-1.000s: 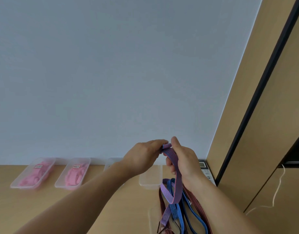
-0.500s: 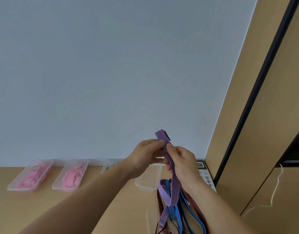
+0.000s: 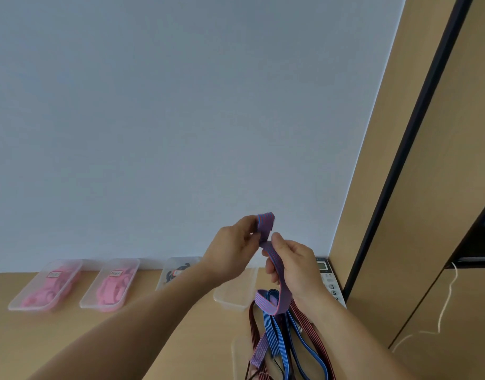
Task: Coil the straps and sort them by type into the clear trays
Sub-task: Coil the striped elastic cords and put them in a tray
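Far-left tray (image 3: 27,287) and second tray (image 3: 92,286) on table (image 3: 16,338) hold pink coils. Left hand (image 3: 230,250) grip pinches purple strap (image 3: 265,222) top loop, held above table. Right hand (image 3: 296,264) grip clamped on strap just below. Loose straps (image 3: 279,338) lie underneath.

wooden desk (image 3: 159,333) | wall row: two pink-strap trays (image 3: 27,290), black-strap tray (image 3: 170,266), fourth clear tray (image 3: 233,297) | calculator (image 3: 327,278) | loose striped straps (image 3: 279,333)

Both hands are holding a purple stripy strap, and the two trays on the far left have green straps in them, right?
Not quite. In the head view the left hand and right hand do hold the purple strap, but the two far-left trays have pink straps, not green.
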Demonstrator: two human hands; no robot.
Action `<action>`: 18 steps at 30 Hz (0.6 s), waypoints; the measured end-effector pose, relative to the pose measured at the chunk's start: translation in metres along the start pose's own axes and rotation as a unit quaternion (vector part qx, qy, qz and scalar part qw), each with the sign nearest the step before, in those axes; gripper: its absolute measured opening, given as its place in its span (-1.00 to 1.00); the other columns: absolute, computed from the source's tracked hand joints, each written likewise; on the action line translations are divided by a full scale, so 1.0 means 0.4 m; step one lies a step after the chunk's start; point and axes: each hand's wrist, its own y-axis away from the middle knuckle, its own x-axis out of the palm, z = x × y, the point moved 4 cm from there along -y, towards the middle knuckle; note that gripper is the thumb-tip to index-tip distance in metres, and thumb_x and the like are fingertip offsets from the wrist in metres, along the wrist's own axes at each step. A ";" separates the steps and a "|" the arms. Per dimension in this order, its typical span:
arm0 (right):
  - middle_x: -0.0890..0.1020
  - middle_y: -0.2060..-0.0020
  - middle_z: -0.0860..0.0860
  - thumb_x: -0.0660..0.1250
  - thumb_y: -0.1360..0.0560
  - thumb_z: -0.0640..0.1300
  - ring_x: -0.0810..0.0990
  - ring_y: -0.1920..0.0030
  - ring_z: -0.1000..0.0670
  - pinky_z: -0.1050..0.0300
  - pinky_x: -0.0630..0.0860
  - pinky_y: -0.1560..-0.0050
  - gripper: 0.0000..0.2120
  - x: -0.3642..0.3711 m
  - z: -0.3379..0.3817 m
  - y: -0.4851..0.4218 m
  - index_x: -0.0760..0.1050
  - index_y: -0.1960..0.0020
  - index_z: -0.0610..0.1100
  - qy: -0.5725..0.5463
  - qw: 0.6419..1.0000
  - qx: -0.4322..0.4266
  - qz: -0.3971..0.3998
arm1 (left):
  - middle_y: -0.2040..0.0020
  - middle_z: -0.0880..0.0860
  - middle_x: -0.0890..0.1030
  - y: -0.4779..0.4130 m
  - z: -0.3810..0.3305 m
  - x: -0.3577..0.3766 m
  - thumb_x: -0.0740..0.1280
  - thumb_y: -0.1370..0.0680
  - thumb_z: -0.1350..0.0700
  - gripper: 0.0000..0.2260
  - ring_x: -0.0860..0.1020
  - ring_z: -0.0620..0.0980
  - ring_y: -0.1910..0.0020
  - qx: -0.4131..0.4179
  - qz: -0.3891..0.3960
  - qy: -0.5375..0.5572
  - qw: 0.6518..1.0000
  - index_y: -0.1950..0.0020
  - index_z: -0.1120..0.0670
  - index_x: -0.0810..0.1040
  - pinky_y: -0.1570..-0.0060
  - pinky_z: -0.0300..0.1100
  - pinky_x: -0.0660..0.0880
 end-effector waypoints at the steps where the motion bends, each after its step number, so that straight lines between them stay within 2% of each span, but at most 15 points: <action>1: 0.55 0.52 -0.11 0.23 -0.60 0.11 0.42 0.58 -0.01 0.22 0.33 0.54 -0.55 -0.005 0.005 -0.002 0.61 0.29 -0.17 -0.014 1.000 -0.001 0.001 | 0.13 -0.01 0.68 0.008 -0.004 0.010 0.20 -0.62 0.17 -0.78 0.62 0.10 0.18 0.034 0.002 -0.049 0.998 -0.23 0.12 0.52 0.13 -0.01 0.53; 4: 0.57 0.48 -0.13 0.19 -0.55 0.24 0.43 0.55 -0.02 0.22 0.36 0.51 -0.43 -0.017 0.019 -0.006 0.61 0.21 -0.26 -0.031 0.999 0.003 0.018 | 0.12 0.04 0.69 0.020 -0.012 0.023 0.15 -0.59 0.12 -0.68 0.62 0.22 0.24 0.098 -0.032 -0.150 0.983 -0.30 0.11 0.52 0.28 0.03 0.54; 6: 0.57 0.48 -0.12 0.23 -0.46 0.30 0.43 0.54 -0.02 0.21 0.36 0.50 -0.40 -0.027 0.026 -0.008 0.61 0.18 -0.27 -0.025 0.999 0.000 0.025 | 0.15 0.07 0.70 0.023 -0.026 0.032 0.24 -0.53 0.21 -0.65 0.60 0.22 0.36 0.145 -0.041 -0.200 0.968 -0.32 0.10 0.49 0.43 0.01 0.53; 8: 0.55 0.49 -0.11 0.28 -0.49 0.25 0.41 0.55 -0.02 0.20 0.34 0.51 -0.48 -0.036 0.029 -0.011 0.62 0.21 -0.23 -0.022 0.999 -0.007 0.028 | 0.19 0.02 0.68 0.027 -0.042 0.040 0.36 -0.44 0.34 -0.54 0.58 0.13 0.41 0.178 -0.034 -0.235 0.955 -0.30 0.07 0.42 0.54 -0.10 0.49; 11: 0.56 0.49 -0.08 0.26 -0.58 0.15 0.41 0.53 0.00 0.18 0.33 0.50 -0.53 -0.054 0.030 -0.014 0.62 0.18 -0.25 0.001 0.999 -0.012 0.035 | 0.05 -0.02 0.68 0.018 -0.036 0.043 0.40 -0.37 0.46 -0.50 0.57 -0.03 0.34 0.208 -0.055 -0.240 0.947 -0.28 0.15 0.55 0.49 -0.15 0.52; 13: 0.57 0.49 -0.05 0.24 -0.60 0.11 0.41 0.53 0.01 0.18 0.33 0.49 -0.55 -0.067 0.028 -0.017 0.61 0.18 -0.26 0.017 0.999 -0.016 0.035 | -0.12 0.00 0.67 0.016 -0.028 0.048 0.36 -0.44 0.43 -0.54 0.65 -0.02 0.20 0.202 -0.068 -0.207 0.955 -0.31 0.16 0.57 0.33 -0.11 0.60; 15: 0.58 0.49 -0.03 0.23 -0.61 0.08 0.41 0.53 0.02 0.17 0.34 0.48 -0.58 -0.082 0.031 -0.020 0.60 0.20 -0.23 0.036 0.999 -0.027 0.028 | -0.16 -0.04 0.65 0.012 -0.015 0.060 0.27 -0.58 0.32 -0.59 0.64 -0.04 -0.01 0.100 -0.046 -0.108 0.988 -0.41 0.08 0.49 0.03 -0.07 0.60; 16: 0.58 0.48 -0.03 0.23 -0.62 0.06 0.42 0.53 0.02 0.16 0.35 0.48 -0.59 -0.089 0.033 -0.021 0.59 0.21 -0.22 0.044 0.998 -0.036 0.026 | -0.15 -0.04 0.65 0.009 -0.004 0.071 0.24 -0.61 0.26 -0.59 0.63 -0.05 -0.06 0.005 -0.016 -0.027 0.999 -0.45 0.02 0.45 -0.06 -0.05 0.57; 17: 0.59 0.47 -0.03 0.23 -0.62 0.04 0.42 0.52 0.03 0.17 0.35 0.48 -0.60 -0.095 0.035 -0.022 0.59 0.22 -0.22 0.049 0.997 -0.049 0.028 | -0.13 0.00 0.66 0.007 0.001 0.082 0.24 -0.62 0.20 -0.61 0.63 -0.03 -0.07 -0.102 0.010 0.081 0.991 -0.45 -0.02 0.43 -0.07 -0.04 0.57; 18: 0.61 0.46 -0.03 0.23 -0.63 0.02 0.42 0.52 0.04 0.18 0.36 0.48 -0.62 -0.100 0.037 -0.023 0.58 0.22 -0.21 0.053 0.996 -0.061 0.032 | -0.11 0.07 0.67 0.007 -0.004 0.095 0.25 -0.60 0.13 -0.64 0.65 0.02 -0.06 -0.193 0.030 0.200 0.960 -0.40 -0.01 0.47 -0.03 -0.04 0.57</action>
